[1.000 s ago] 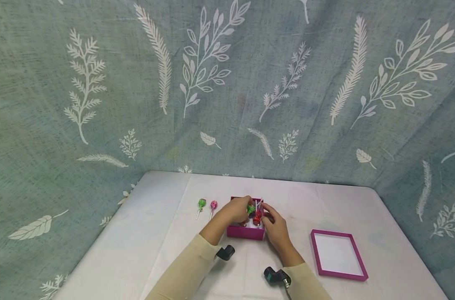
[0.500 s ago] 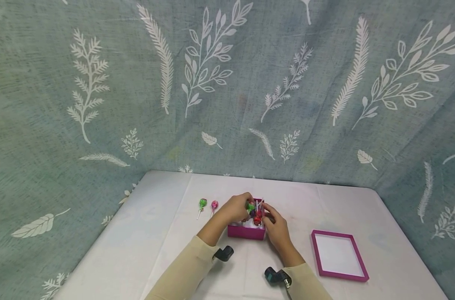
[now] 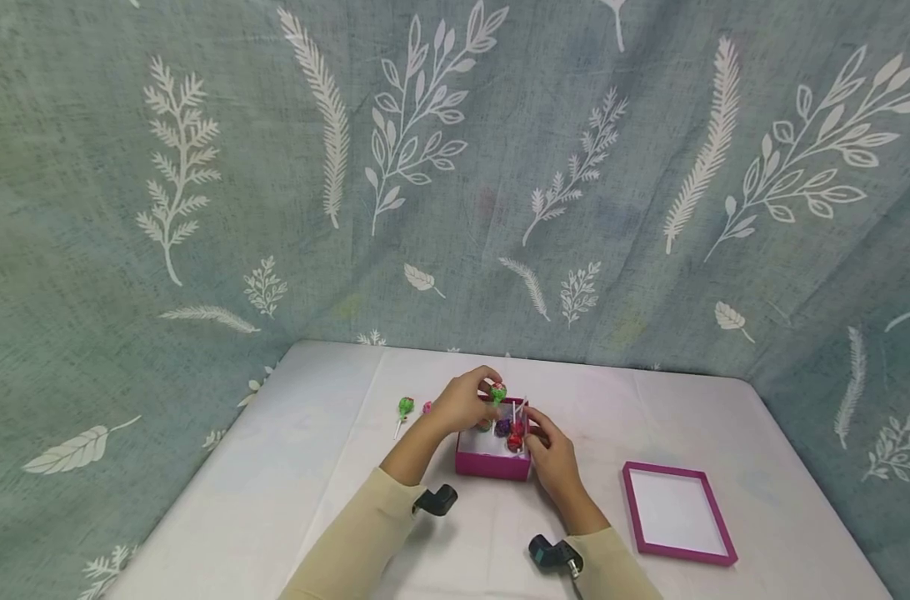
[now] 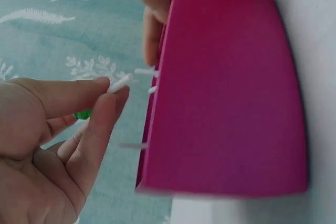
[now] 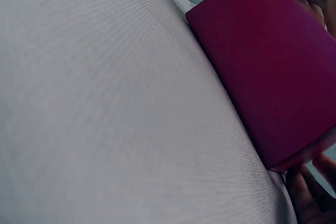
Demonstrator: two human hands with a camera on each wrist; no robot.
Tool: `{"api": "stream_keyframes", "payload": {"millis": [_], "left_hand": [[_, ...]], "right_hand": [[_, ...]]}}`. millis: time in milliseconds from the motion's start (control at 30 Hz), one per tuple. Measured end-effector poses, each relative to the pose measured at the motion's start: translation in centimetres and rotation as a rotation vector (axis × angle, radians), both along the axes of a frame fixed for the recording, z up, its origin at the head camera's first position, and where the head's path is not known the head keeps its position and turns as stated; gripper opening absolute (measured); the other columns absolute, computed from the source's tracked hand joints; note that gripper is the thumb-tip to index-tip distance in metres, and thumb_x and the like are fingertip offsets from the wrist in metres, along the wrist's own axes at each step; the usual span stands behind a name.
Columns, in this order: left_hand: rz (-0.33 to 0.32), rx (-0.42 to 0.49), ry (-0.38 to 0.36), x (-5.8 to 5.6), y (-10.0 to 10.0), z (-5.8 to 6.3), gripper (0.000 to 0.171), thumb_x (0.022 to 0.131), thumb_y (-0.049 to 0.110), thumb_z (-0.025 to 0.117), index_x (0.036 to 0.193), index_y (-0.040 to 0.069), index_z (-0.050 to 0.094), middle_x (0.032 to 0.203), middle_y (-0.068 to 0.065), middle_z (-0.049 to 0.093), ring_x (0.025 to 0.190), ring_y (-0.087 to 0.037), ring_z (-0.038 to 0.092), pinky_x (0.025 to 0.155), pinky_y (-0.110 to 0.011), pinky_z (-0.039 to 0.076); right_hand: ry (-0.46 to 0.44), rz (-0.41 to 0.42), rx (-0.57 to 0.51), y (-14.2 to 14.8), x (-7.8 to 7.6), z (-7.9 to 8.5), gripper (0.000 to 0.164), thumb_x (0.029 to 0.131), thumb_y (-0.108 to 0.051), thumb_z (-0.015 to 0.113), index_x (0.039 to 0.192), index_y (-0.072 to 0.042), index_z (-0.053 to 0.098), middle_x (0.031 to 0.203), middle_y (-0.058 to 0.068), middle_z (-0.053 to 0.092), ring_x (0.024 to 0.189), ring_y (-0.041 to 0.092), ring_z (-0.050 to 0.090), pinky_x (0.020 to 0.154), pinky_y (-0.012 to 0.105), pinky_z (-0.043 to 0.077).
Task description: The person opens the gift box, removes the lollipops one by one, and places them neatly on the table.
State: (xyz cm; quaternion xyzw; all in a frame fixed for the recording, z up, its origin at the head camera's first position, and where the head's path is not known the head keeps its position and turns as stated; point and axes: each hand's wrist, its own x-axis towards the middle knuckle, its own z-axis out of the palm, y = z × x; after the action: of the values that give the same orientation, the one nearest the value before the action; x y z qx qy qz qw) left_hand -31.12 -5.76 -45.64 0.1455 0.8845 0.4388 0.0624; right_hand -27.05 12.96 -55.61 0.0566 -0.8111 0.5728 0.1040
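Note:
My left hand [image 3: 458, 407] pinches a green lollipop [image 3: 497, 392] just above the open magenta box [image 3: 492, 465]. In the left wrist view the white stick [image 4: 121, 83] shows between thumb and fingertip, with a bit of green wrapper behind. Inside the box are a purple lollipop [image 3: 503, 427] and a red lollipop [image 3: 515, 442]; several white sticks rise past its rim. My right hand [image 3: 556, 458] grips the box's right wall, and its fingers [image 5: 304, 195] also show at the box side in the right wrist view.
Left of the box, another green lollipop [image 3: 406, 407] lies on the white-covered table [image 3: 335, 500], beside a pink lollipop [image 3: 427, 407] mostly hidden by my left hand. A magenta-rimmed box lid [image 3: 680, 512] lies to the right. A leaf-patterned cloth [image 3: 455, 275] hangs behind.
My left hand has risen out of the box, bringing the green lollipop up above the rim. The right hand stays at the box's right side.

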Motion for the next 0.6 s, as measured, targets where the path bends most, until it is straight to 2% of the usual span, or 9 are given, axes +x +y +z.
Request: {"api": "stream_keyframes", "payload": {"millis": [133, 400, 600], "left_hand": [[0.005, 0.033, -0.014, -0.2, -0.8, 0.3, 0.046, 0.084, 0.007, 0.076, 0.124, 0.016, 0.057, 0.113, -0.008, 0.062, 0.069, -0.015, 0.066, 0.061, -0.035, 0.056], [0.04, -0.034, 0.044, 0.2, -2.6, 0.4, 0.044, 0.083, 0.019, 0.079, 0.122, 0.023, 0.059, 0.112, -0.002, 0.063, 0.087, -0.016, 0.062, 0.067, -0.033, 0.052], [0.007, -0.011, 0.067, 0.6, -4.3, 0.6, 0.046, 0.084, 0.019, 0.078, 0.125, 0.017, 0.058, 0.111, -0.005, 0.061, 0.073, -0.016, 0.066, 0.06, -0.033, 0.053]], "right_hand": [[-0.005, -0.005, 0.0, 0.0, 0.0, 0.1, 0.049, 0.089, -0.009, 0.053, 0.136, -0.023, 0.058, 0.136, 0.001, 0.056, 0.118, 0.025, 0.057, 0.099, 0.049, 0.042], [-0.006, 0.0, -0.007, 0.0, 0.1, 0.1, 0.049, 0.089, -0.009, 0.053, 0.136, -0.023, 0.057, 0.137, 0.001, 0.056, 0.119, 0.026, 0.056, 0.1, 0.049, 0.041], [-0.011, 0.009, -0.017, 0.0, 0.2, 0.3, 0.05, 0.089, -0.008, 0.054, 0.136, -0.024, 0.058, 0.137, 0.001, 0.056, 0.118, 0.025, 0.056, 0.1, 0.049, 0.041]]}}
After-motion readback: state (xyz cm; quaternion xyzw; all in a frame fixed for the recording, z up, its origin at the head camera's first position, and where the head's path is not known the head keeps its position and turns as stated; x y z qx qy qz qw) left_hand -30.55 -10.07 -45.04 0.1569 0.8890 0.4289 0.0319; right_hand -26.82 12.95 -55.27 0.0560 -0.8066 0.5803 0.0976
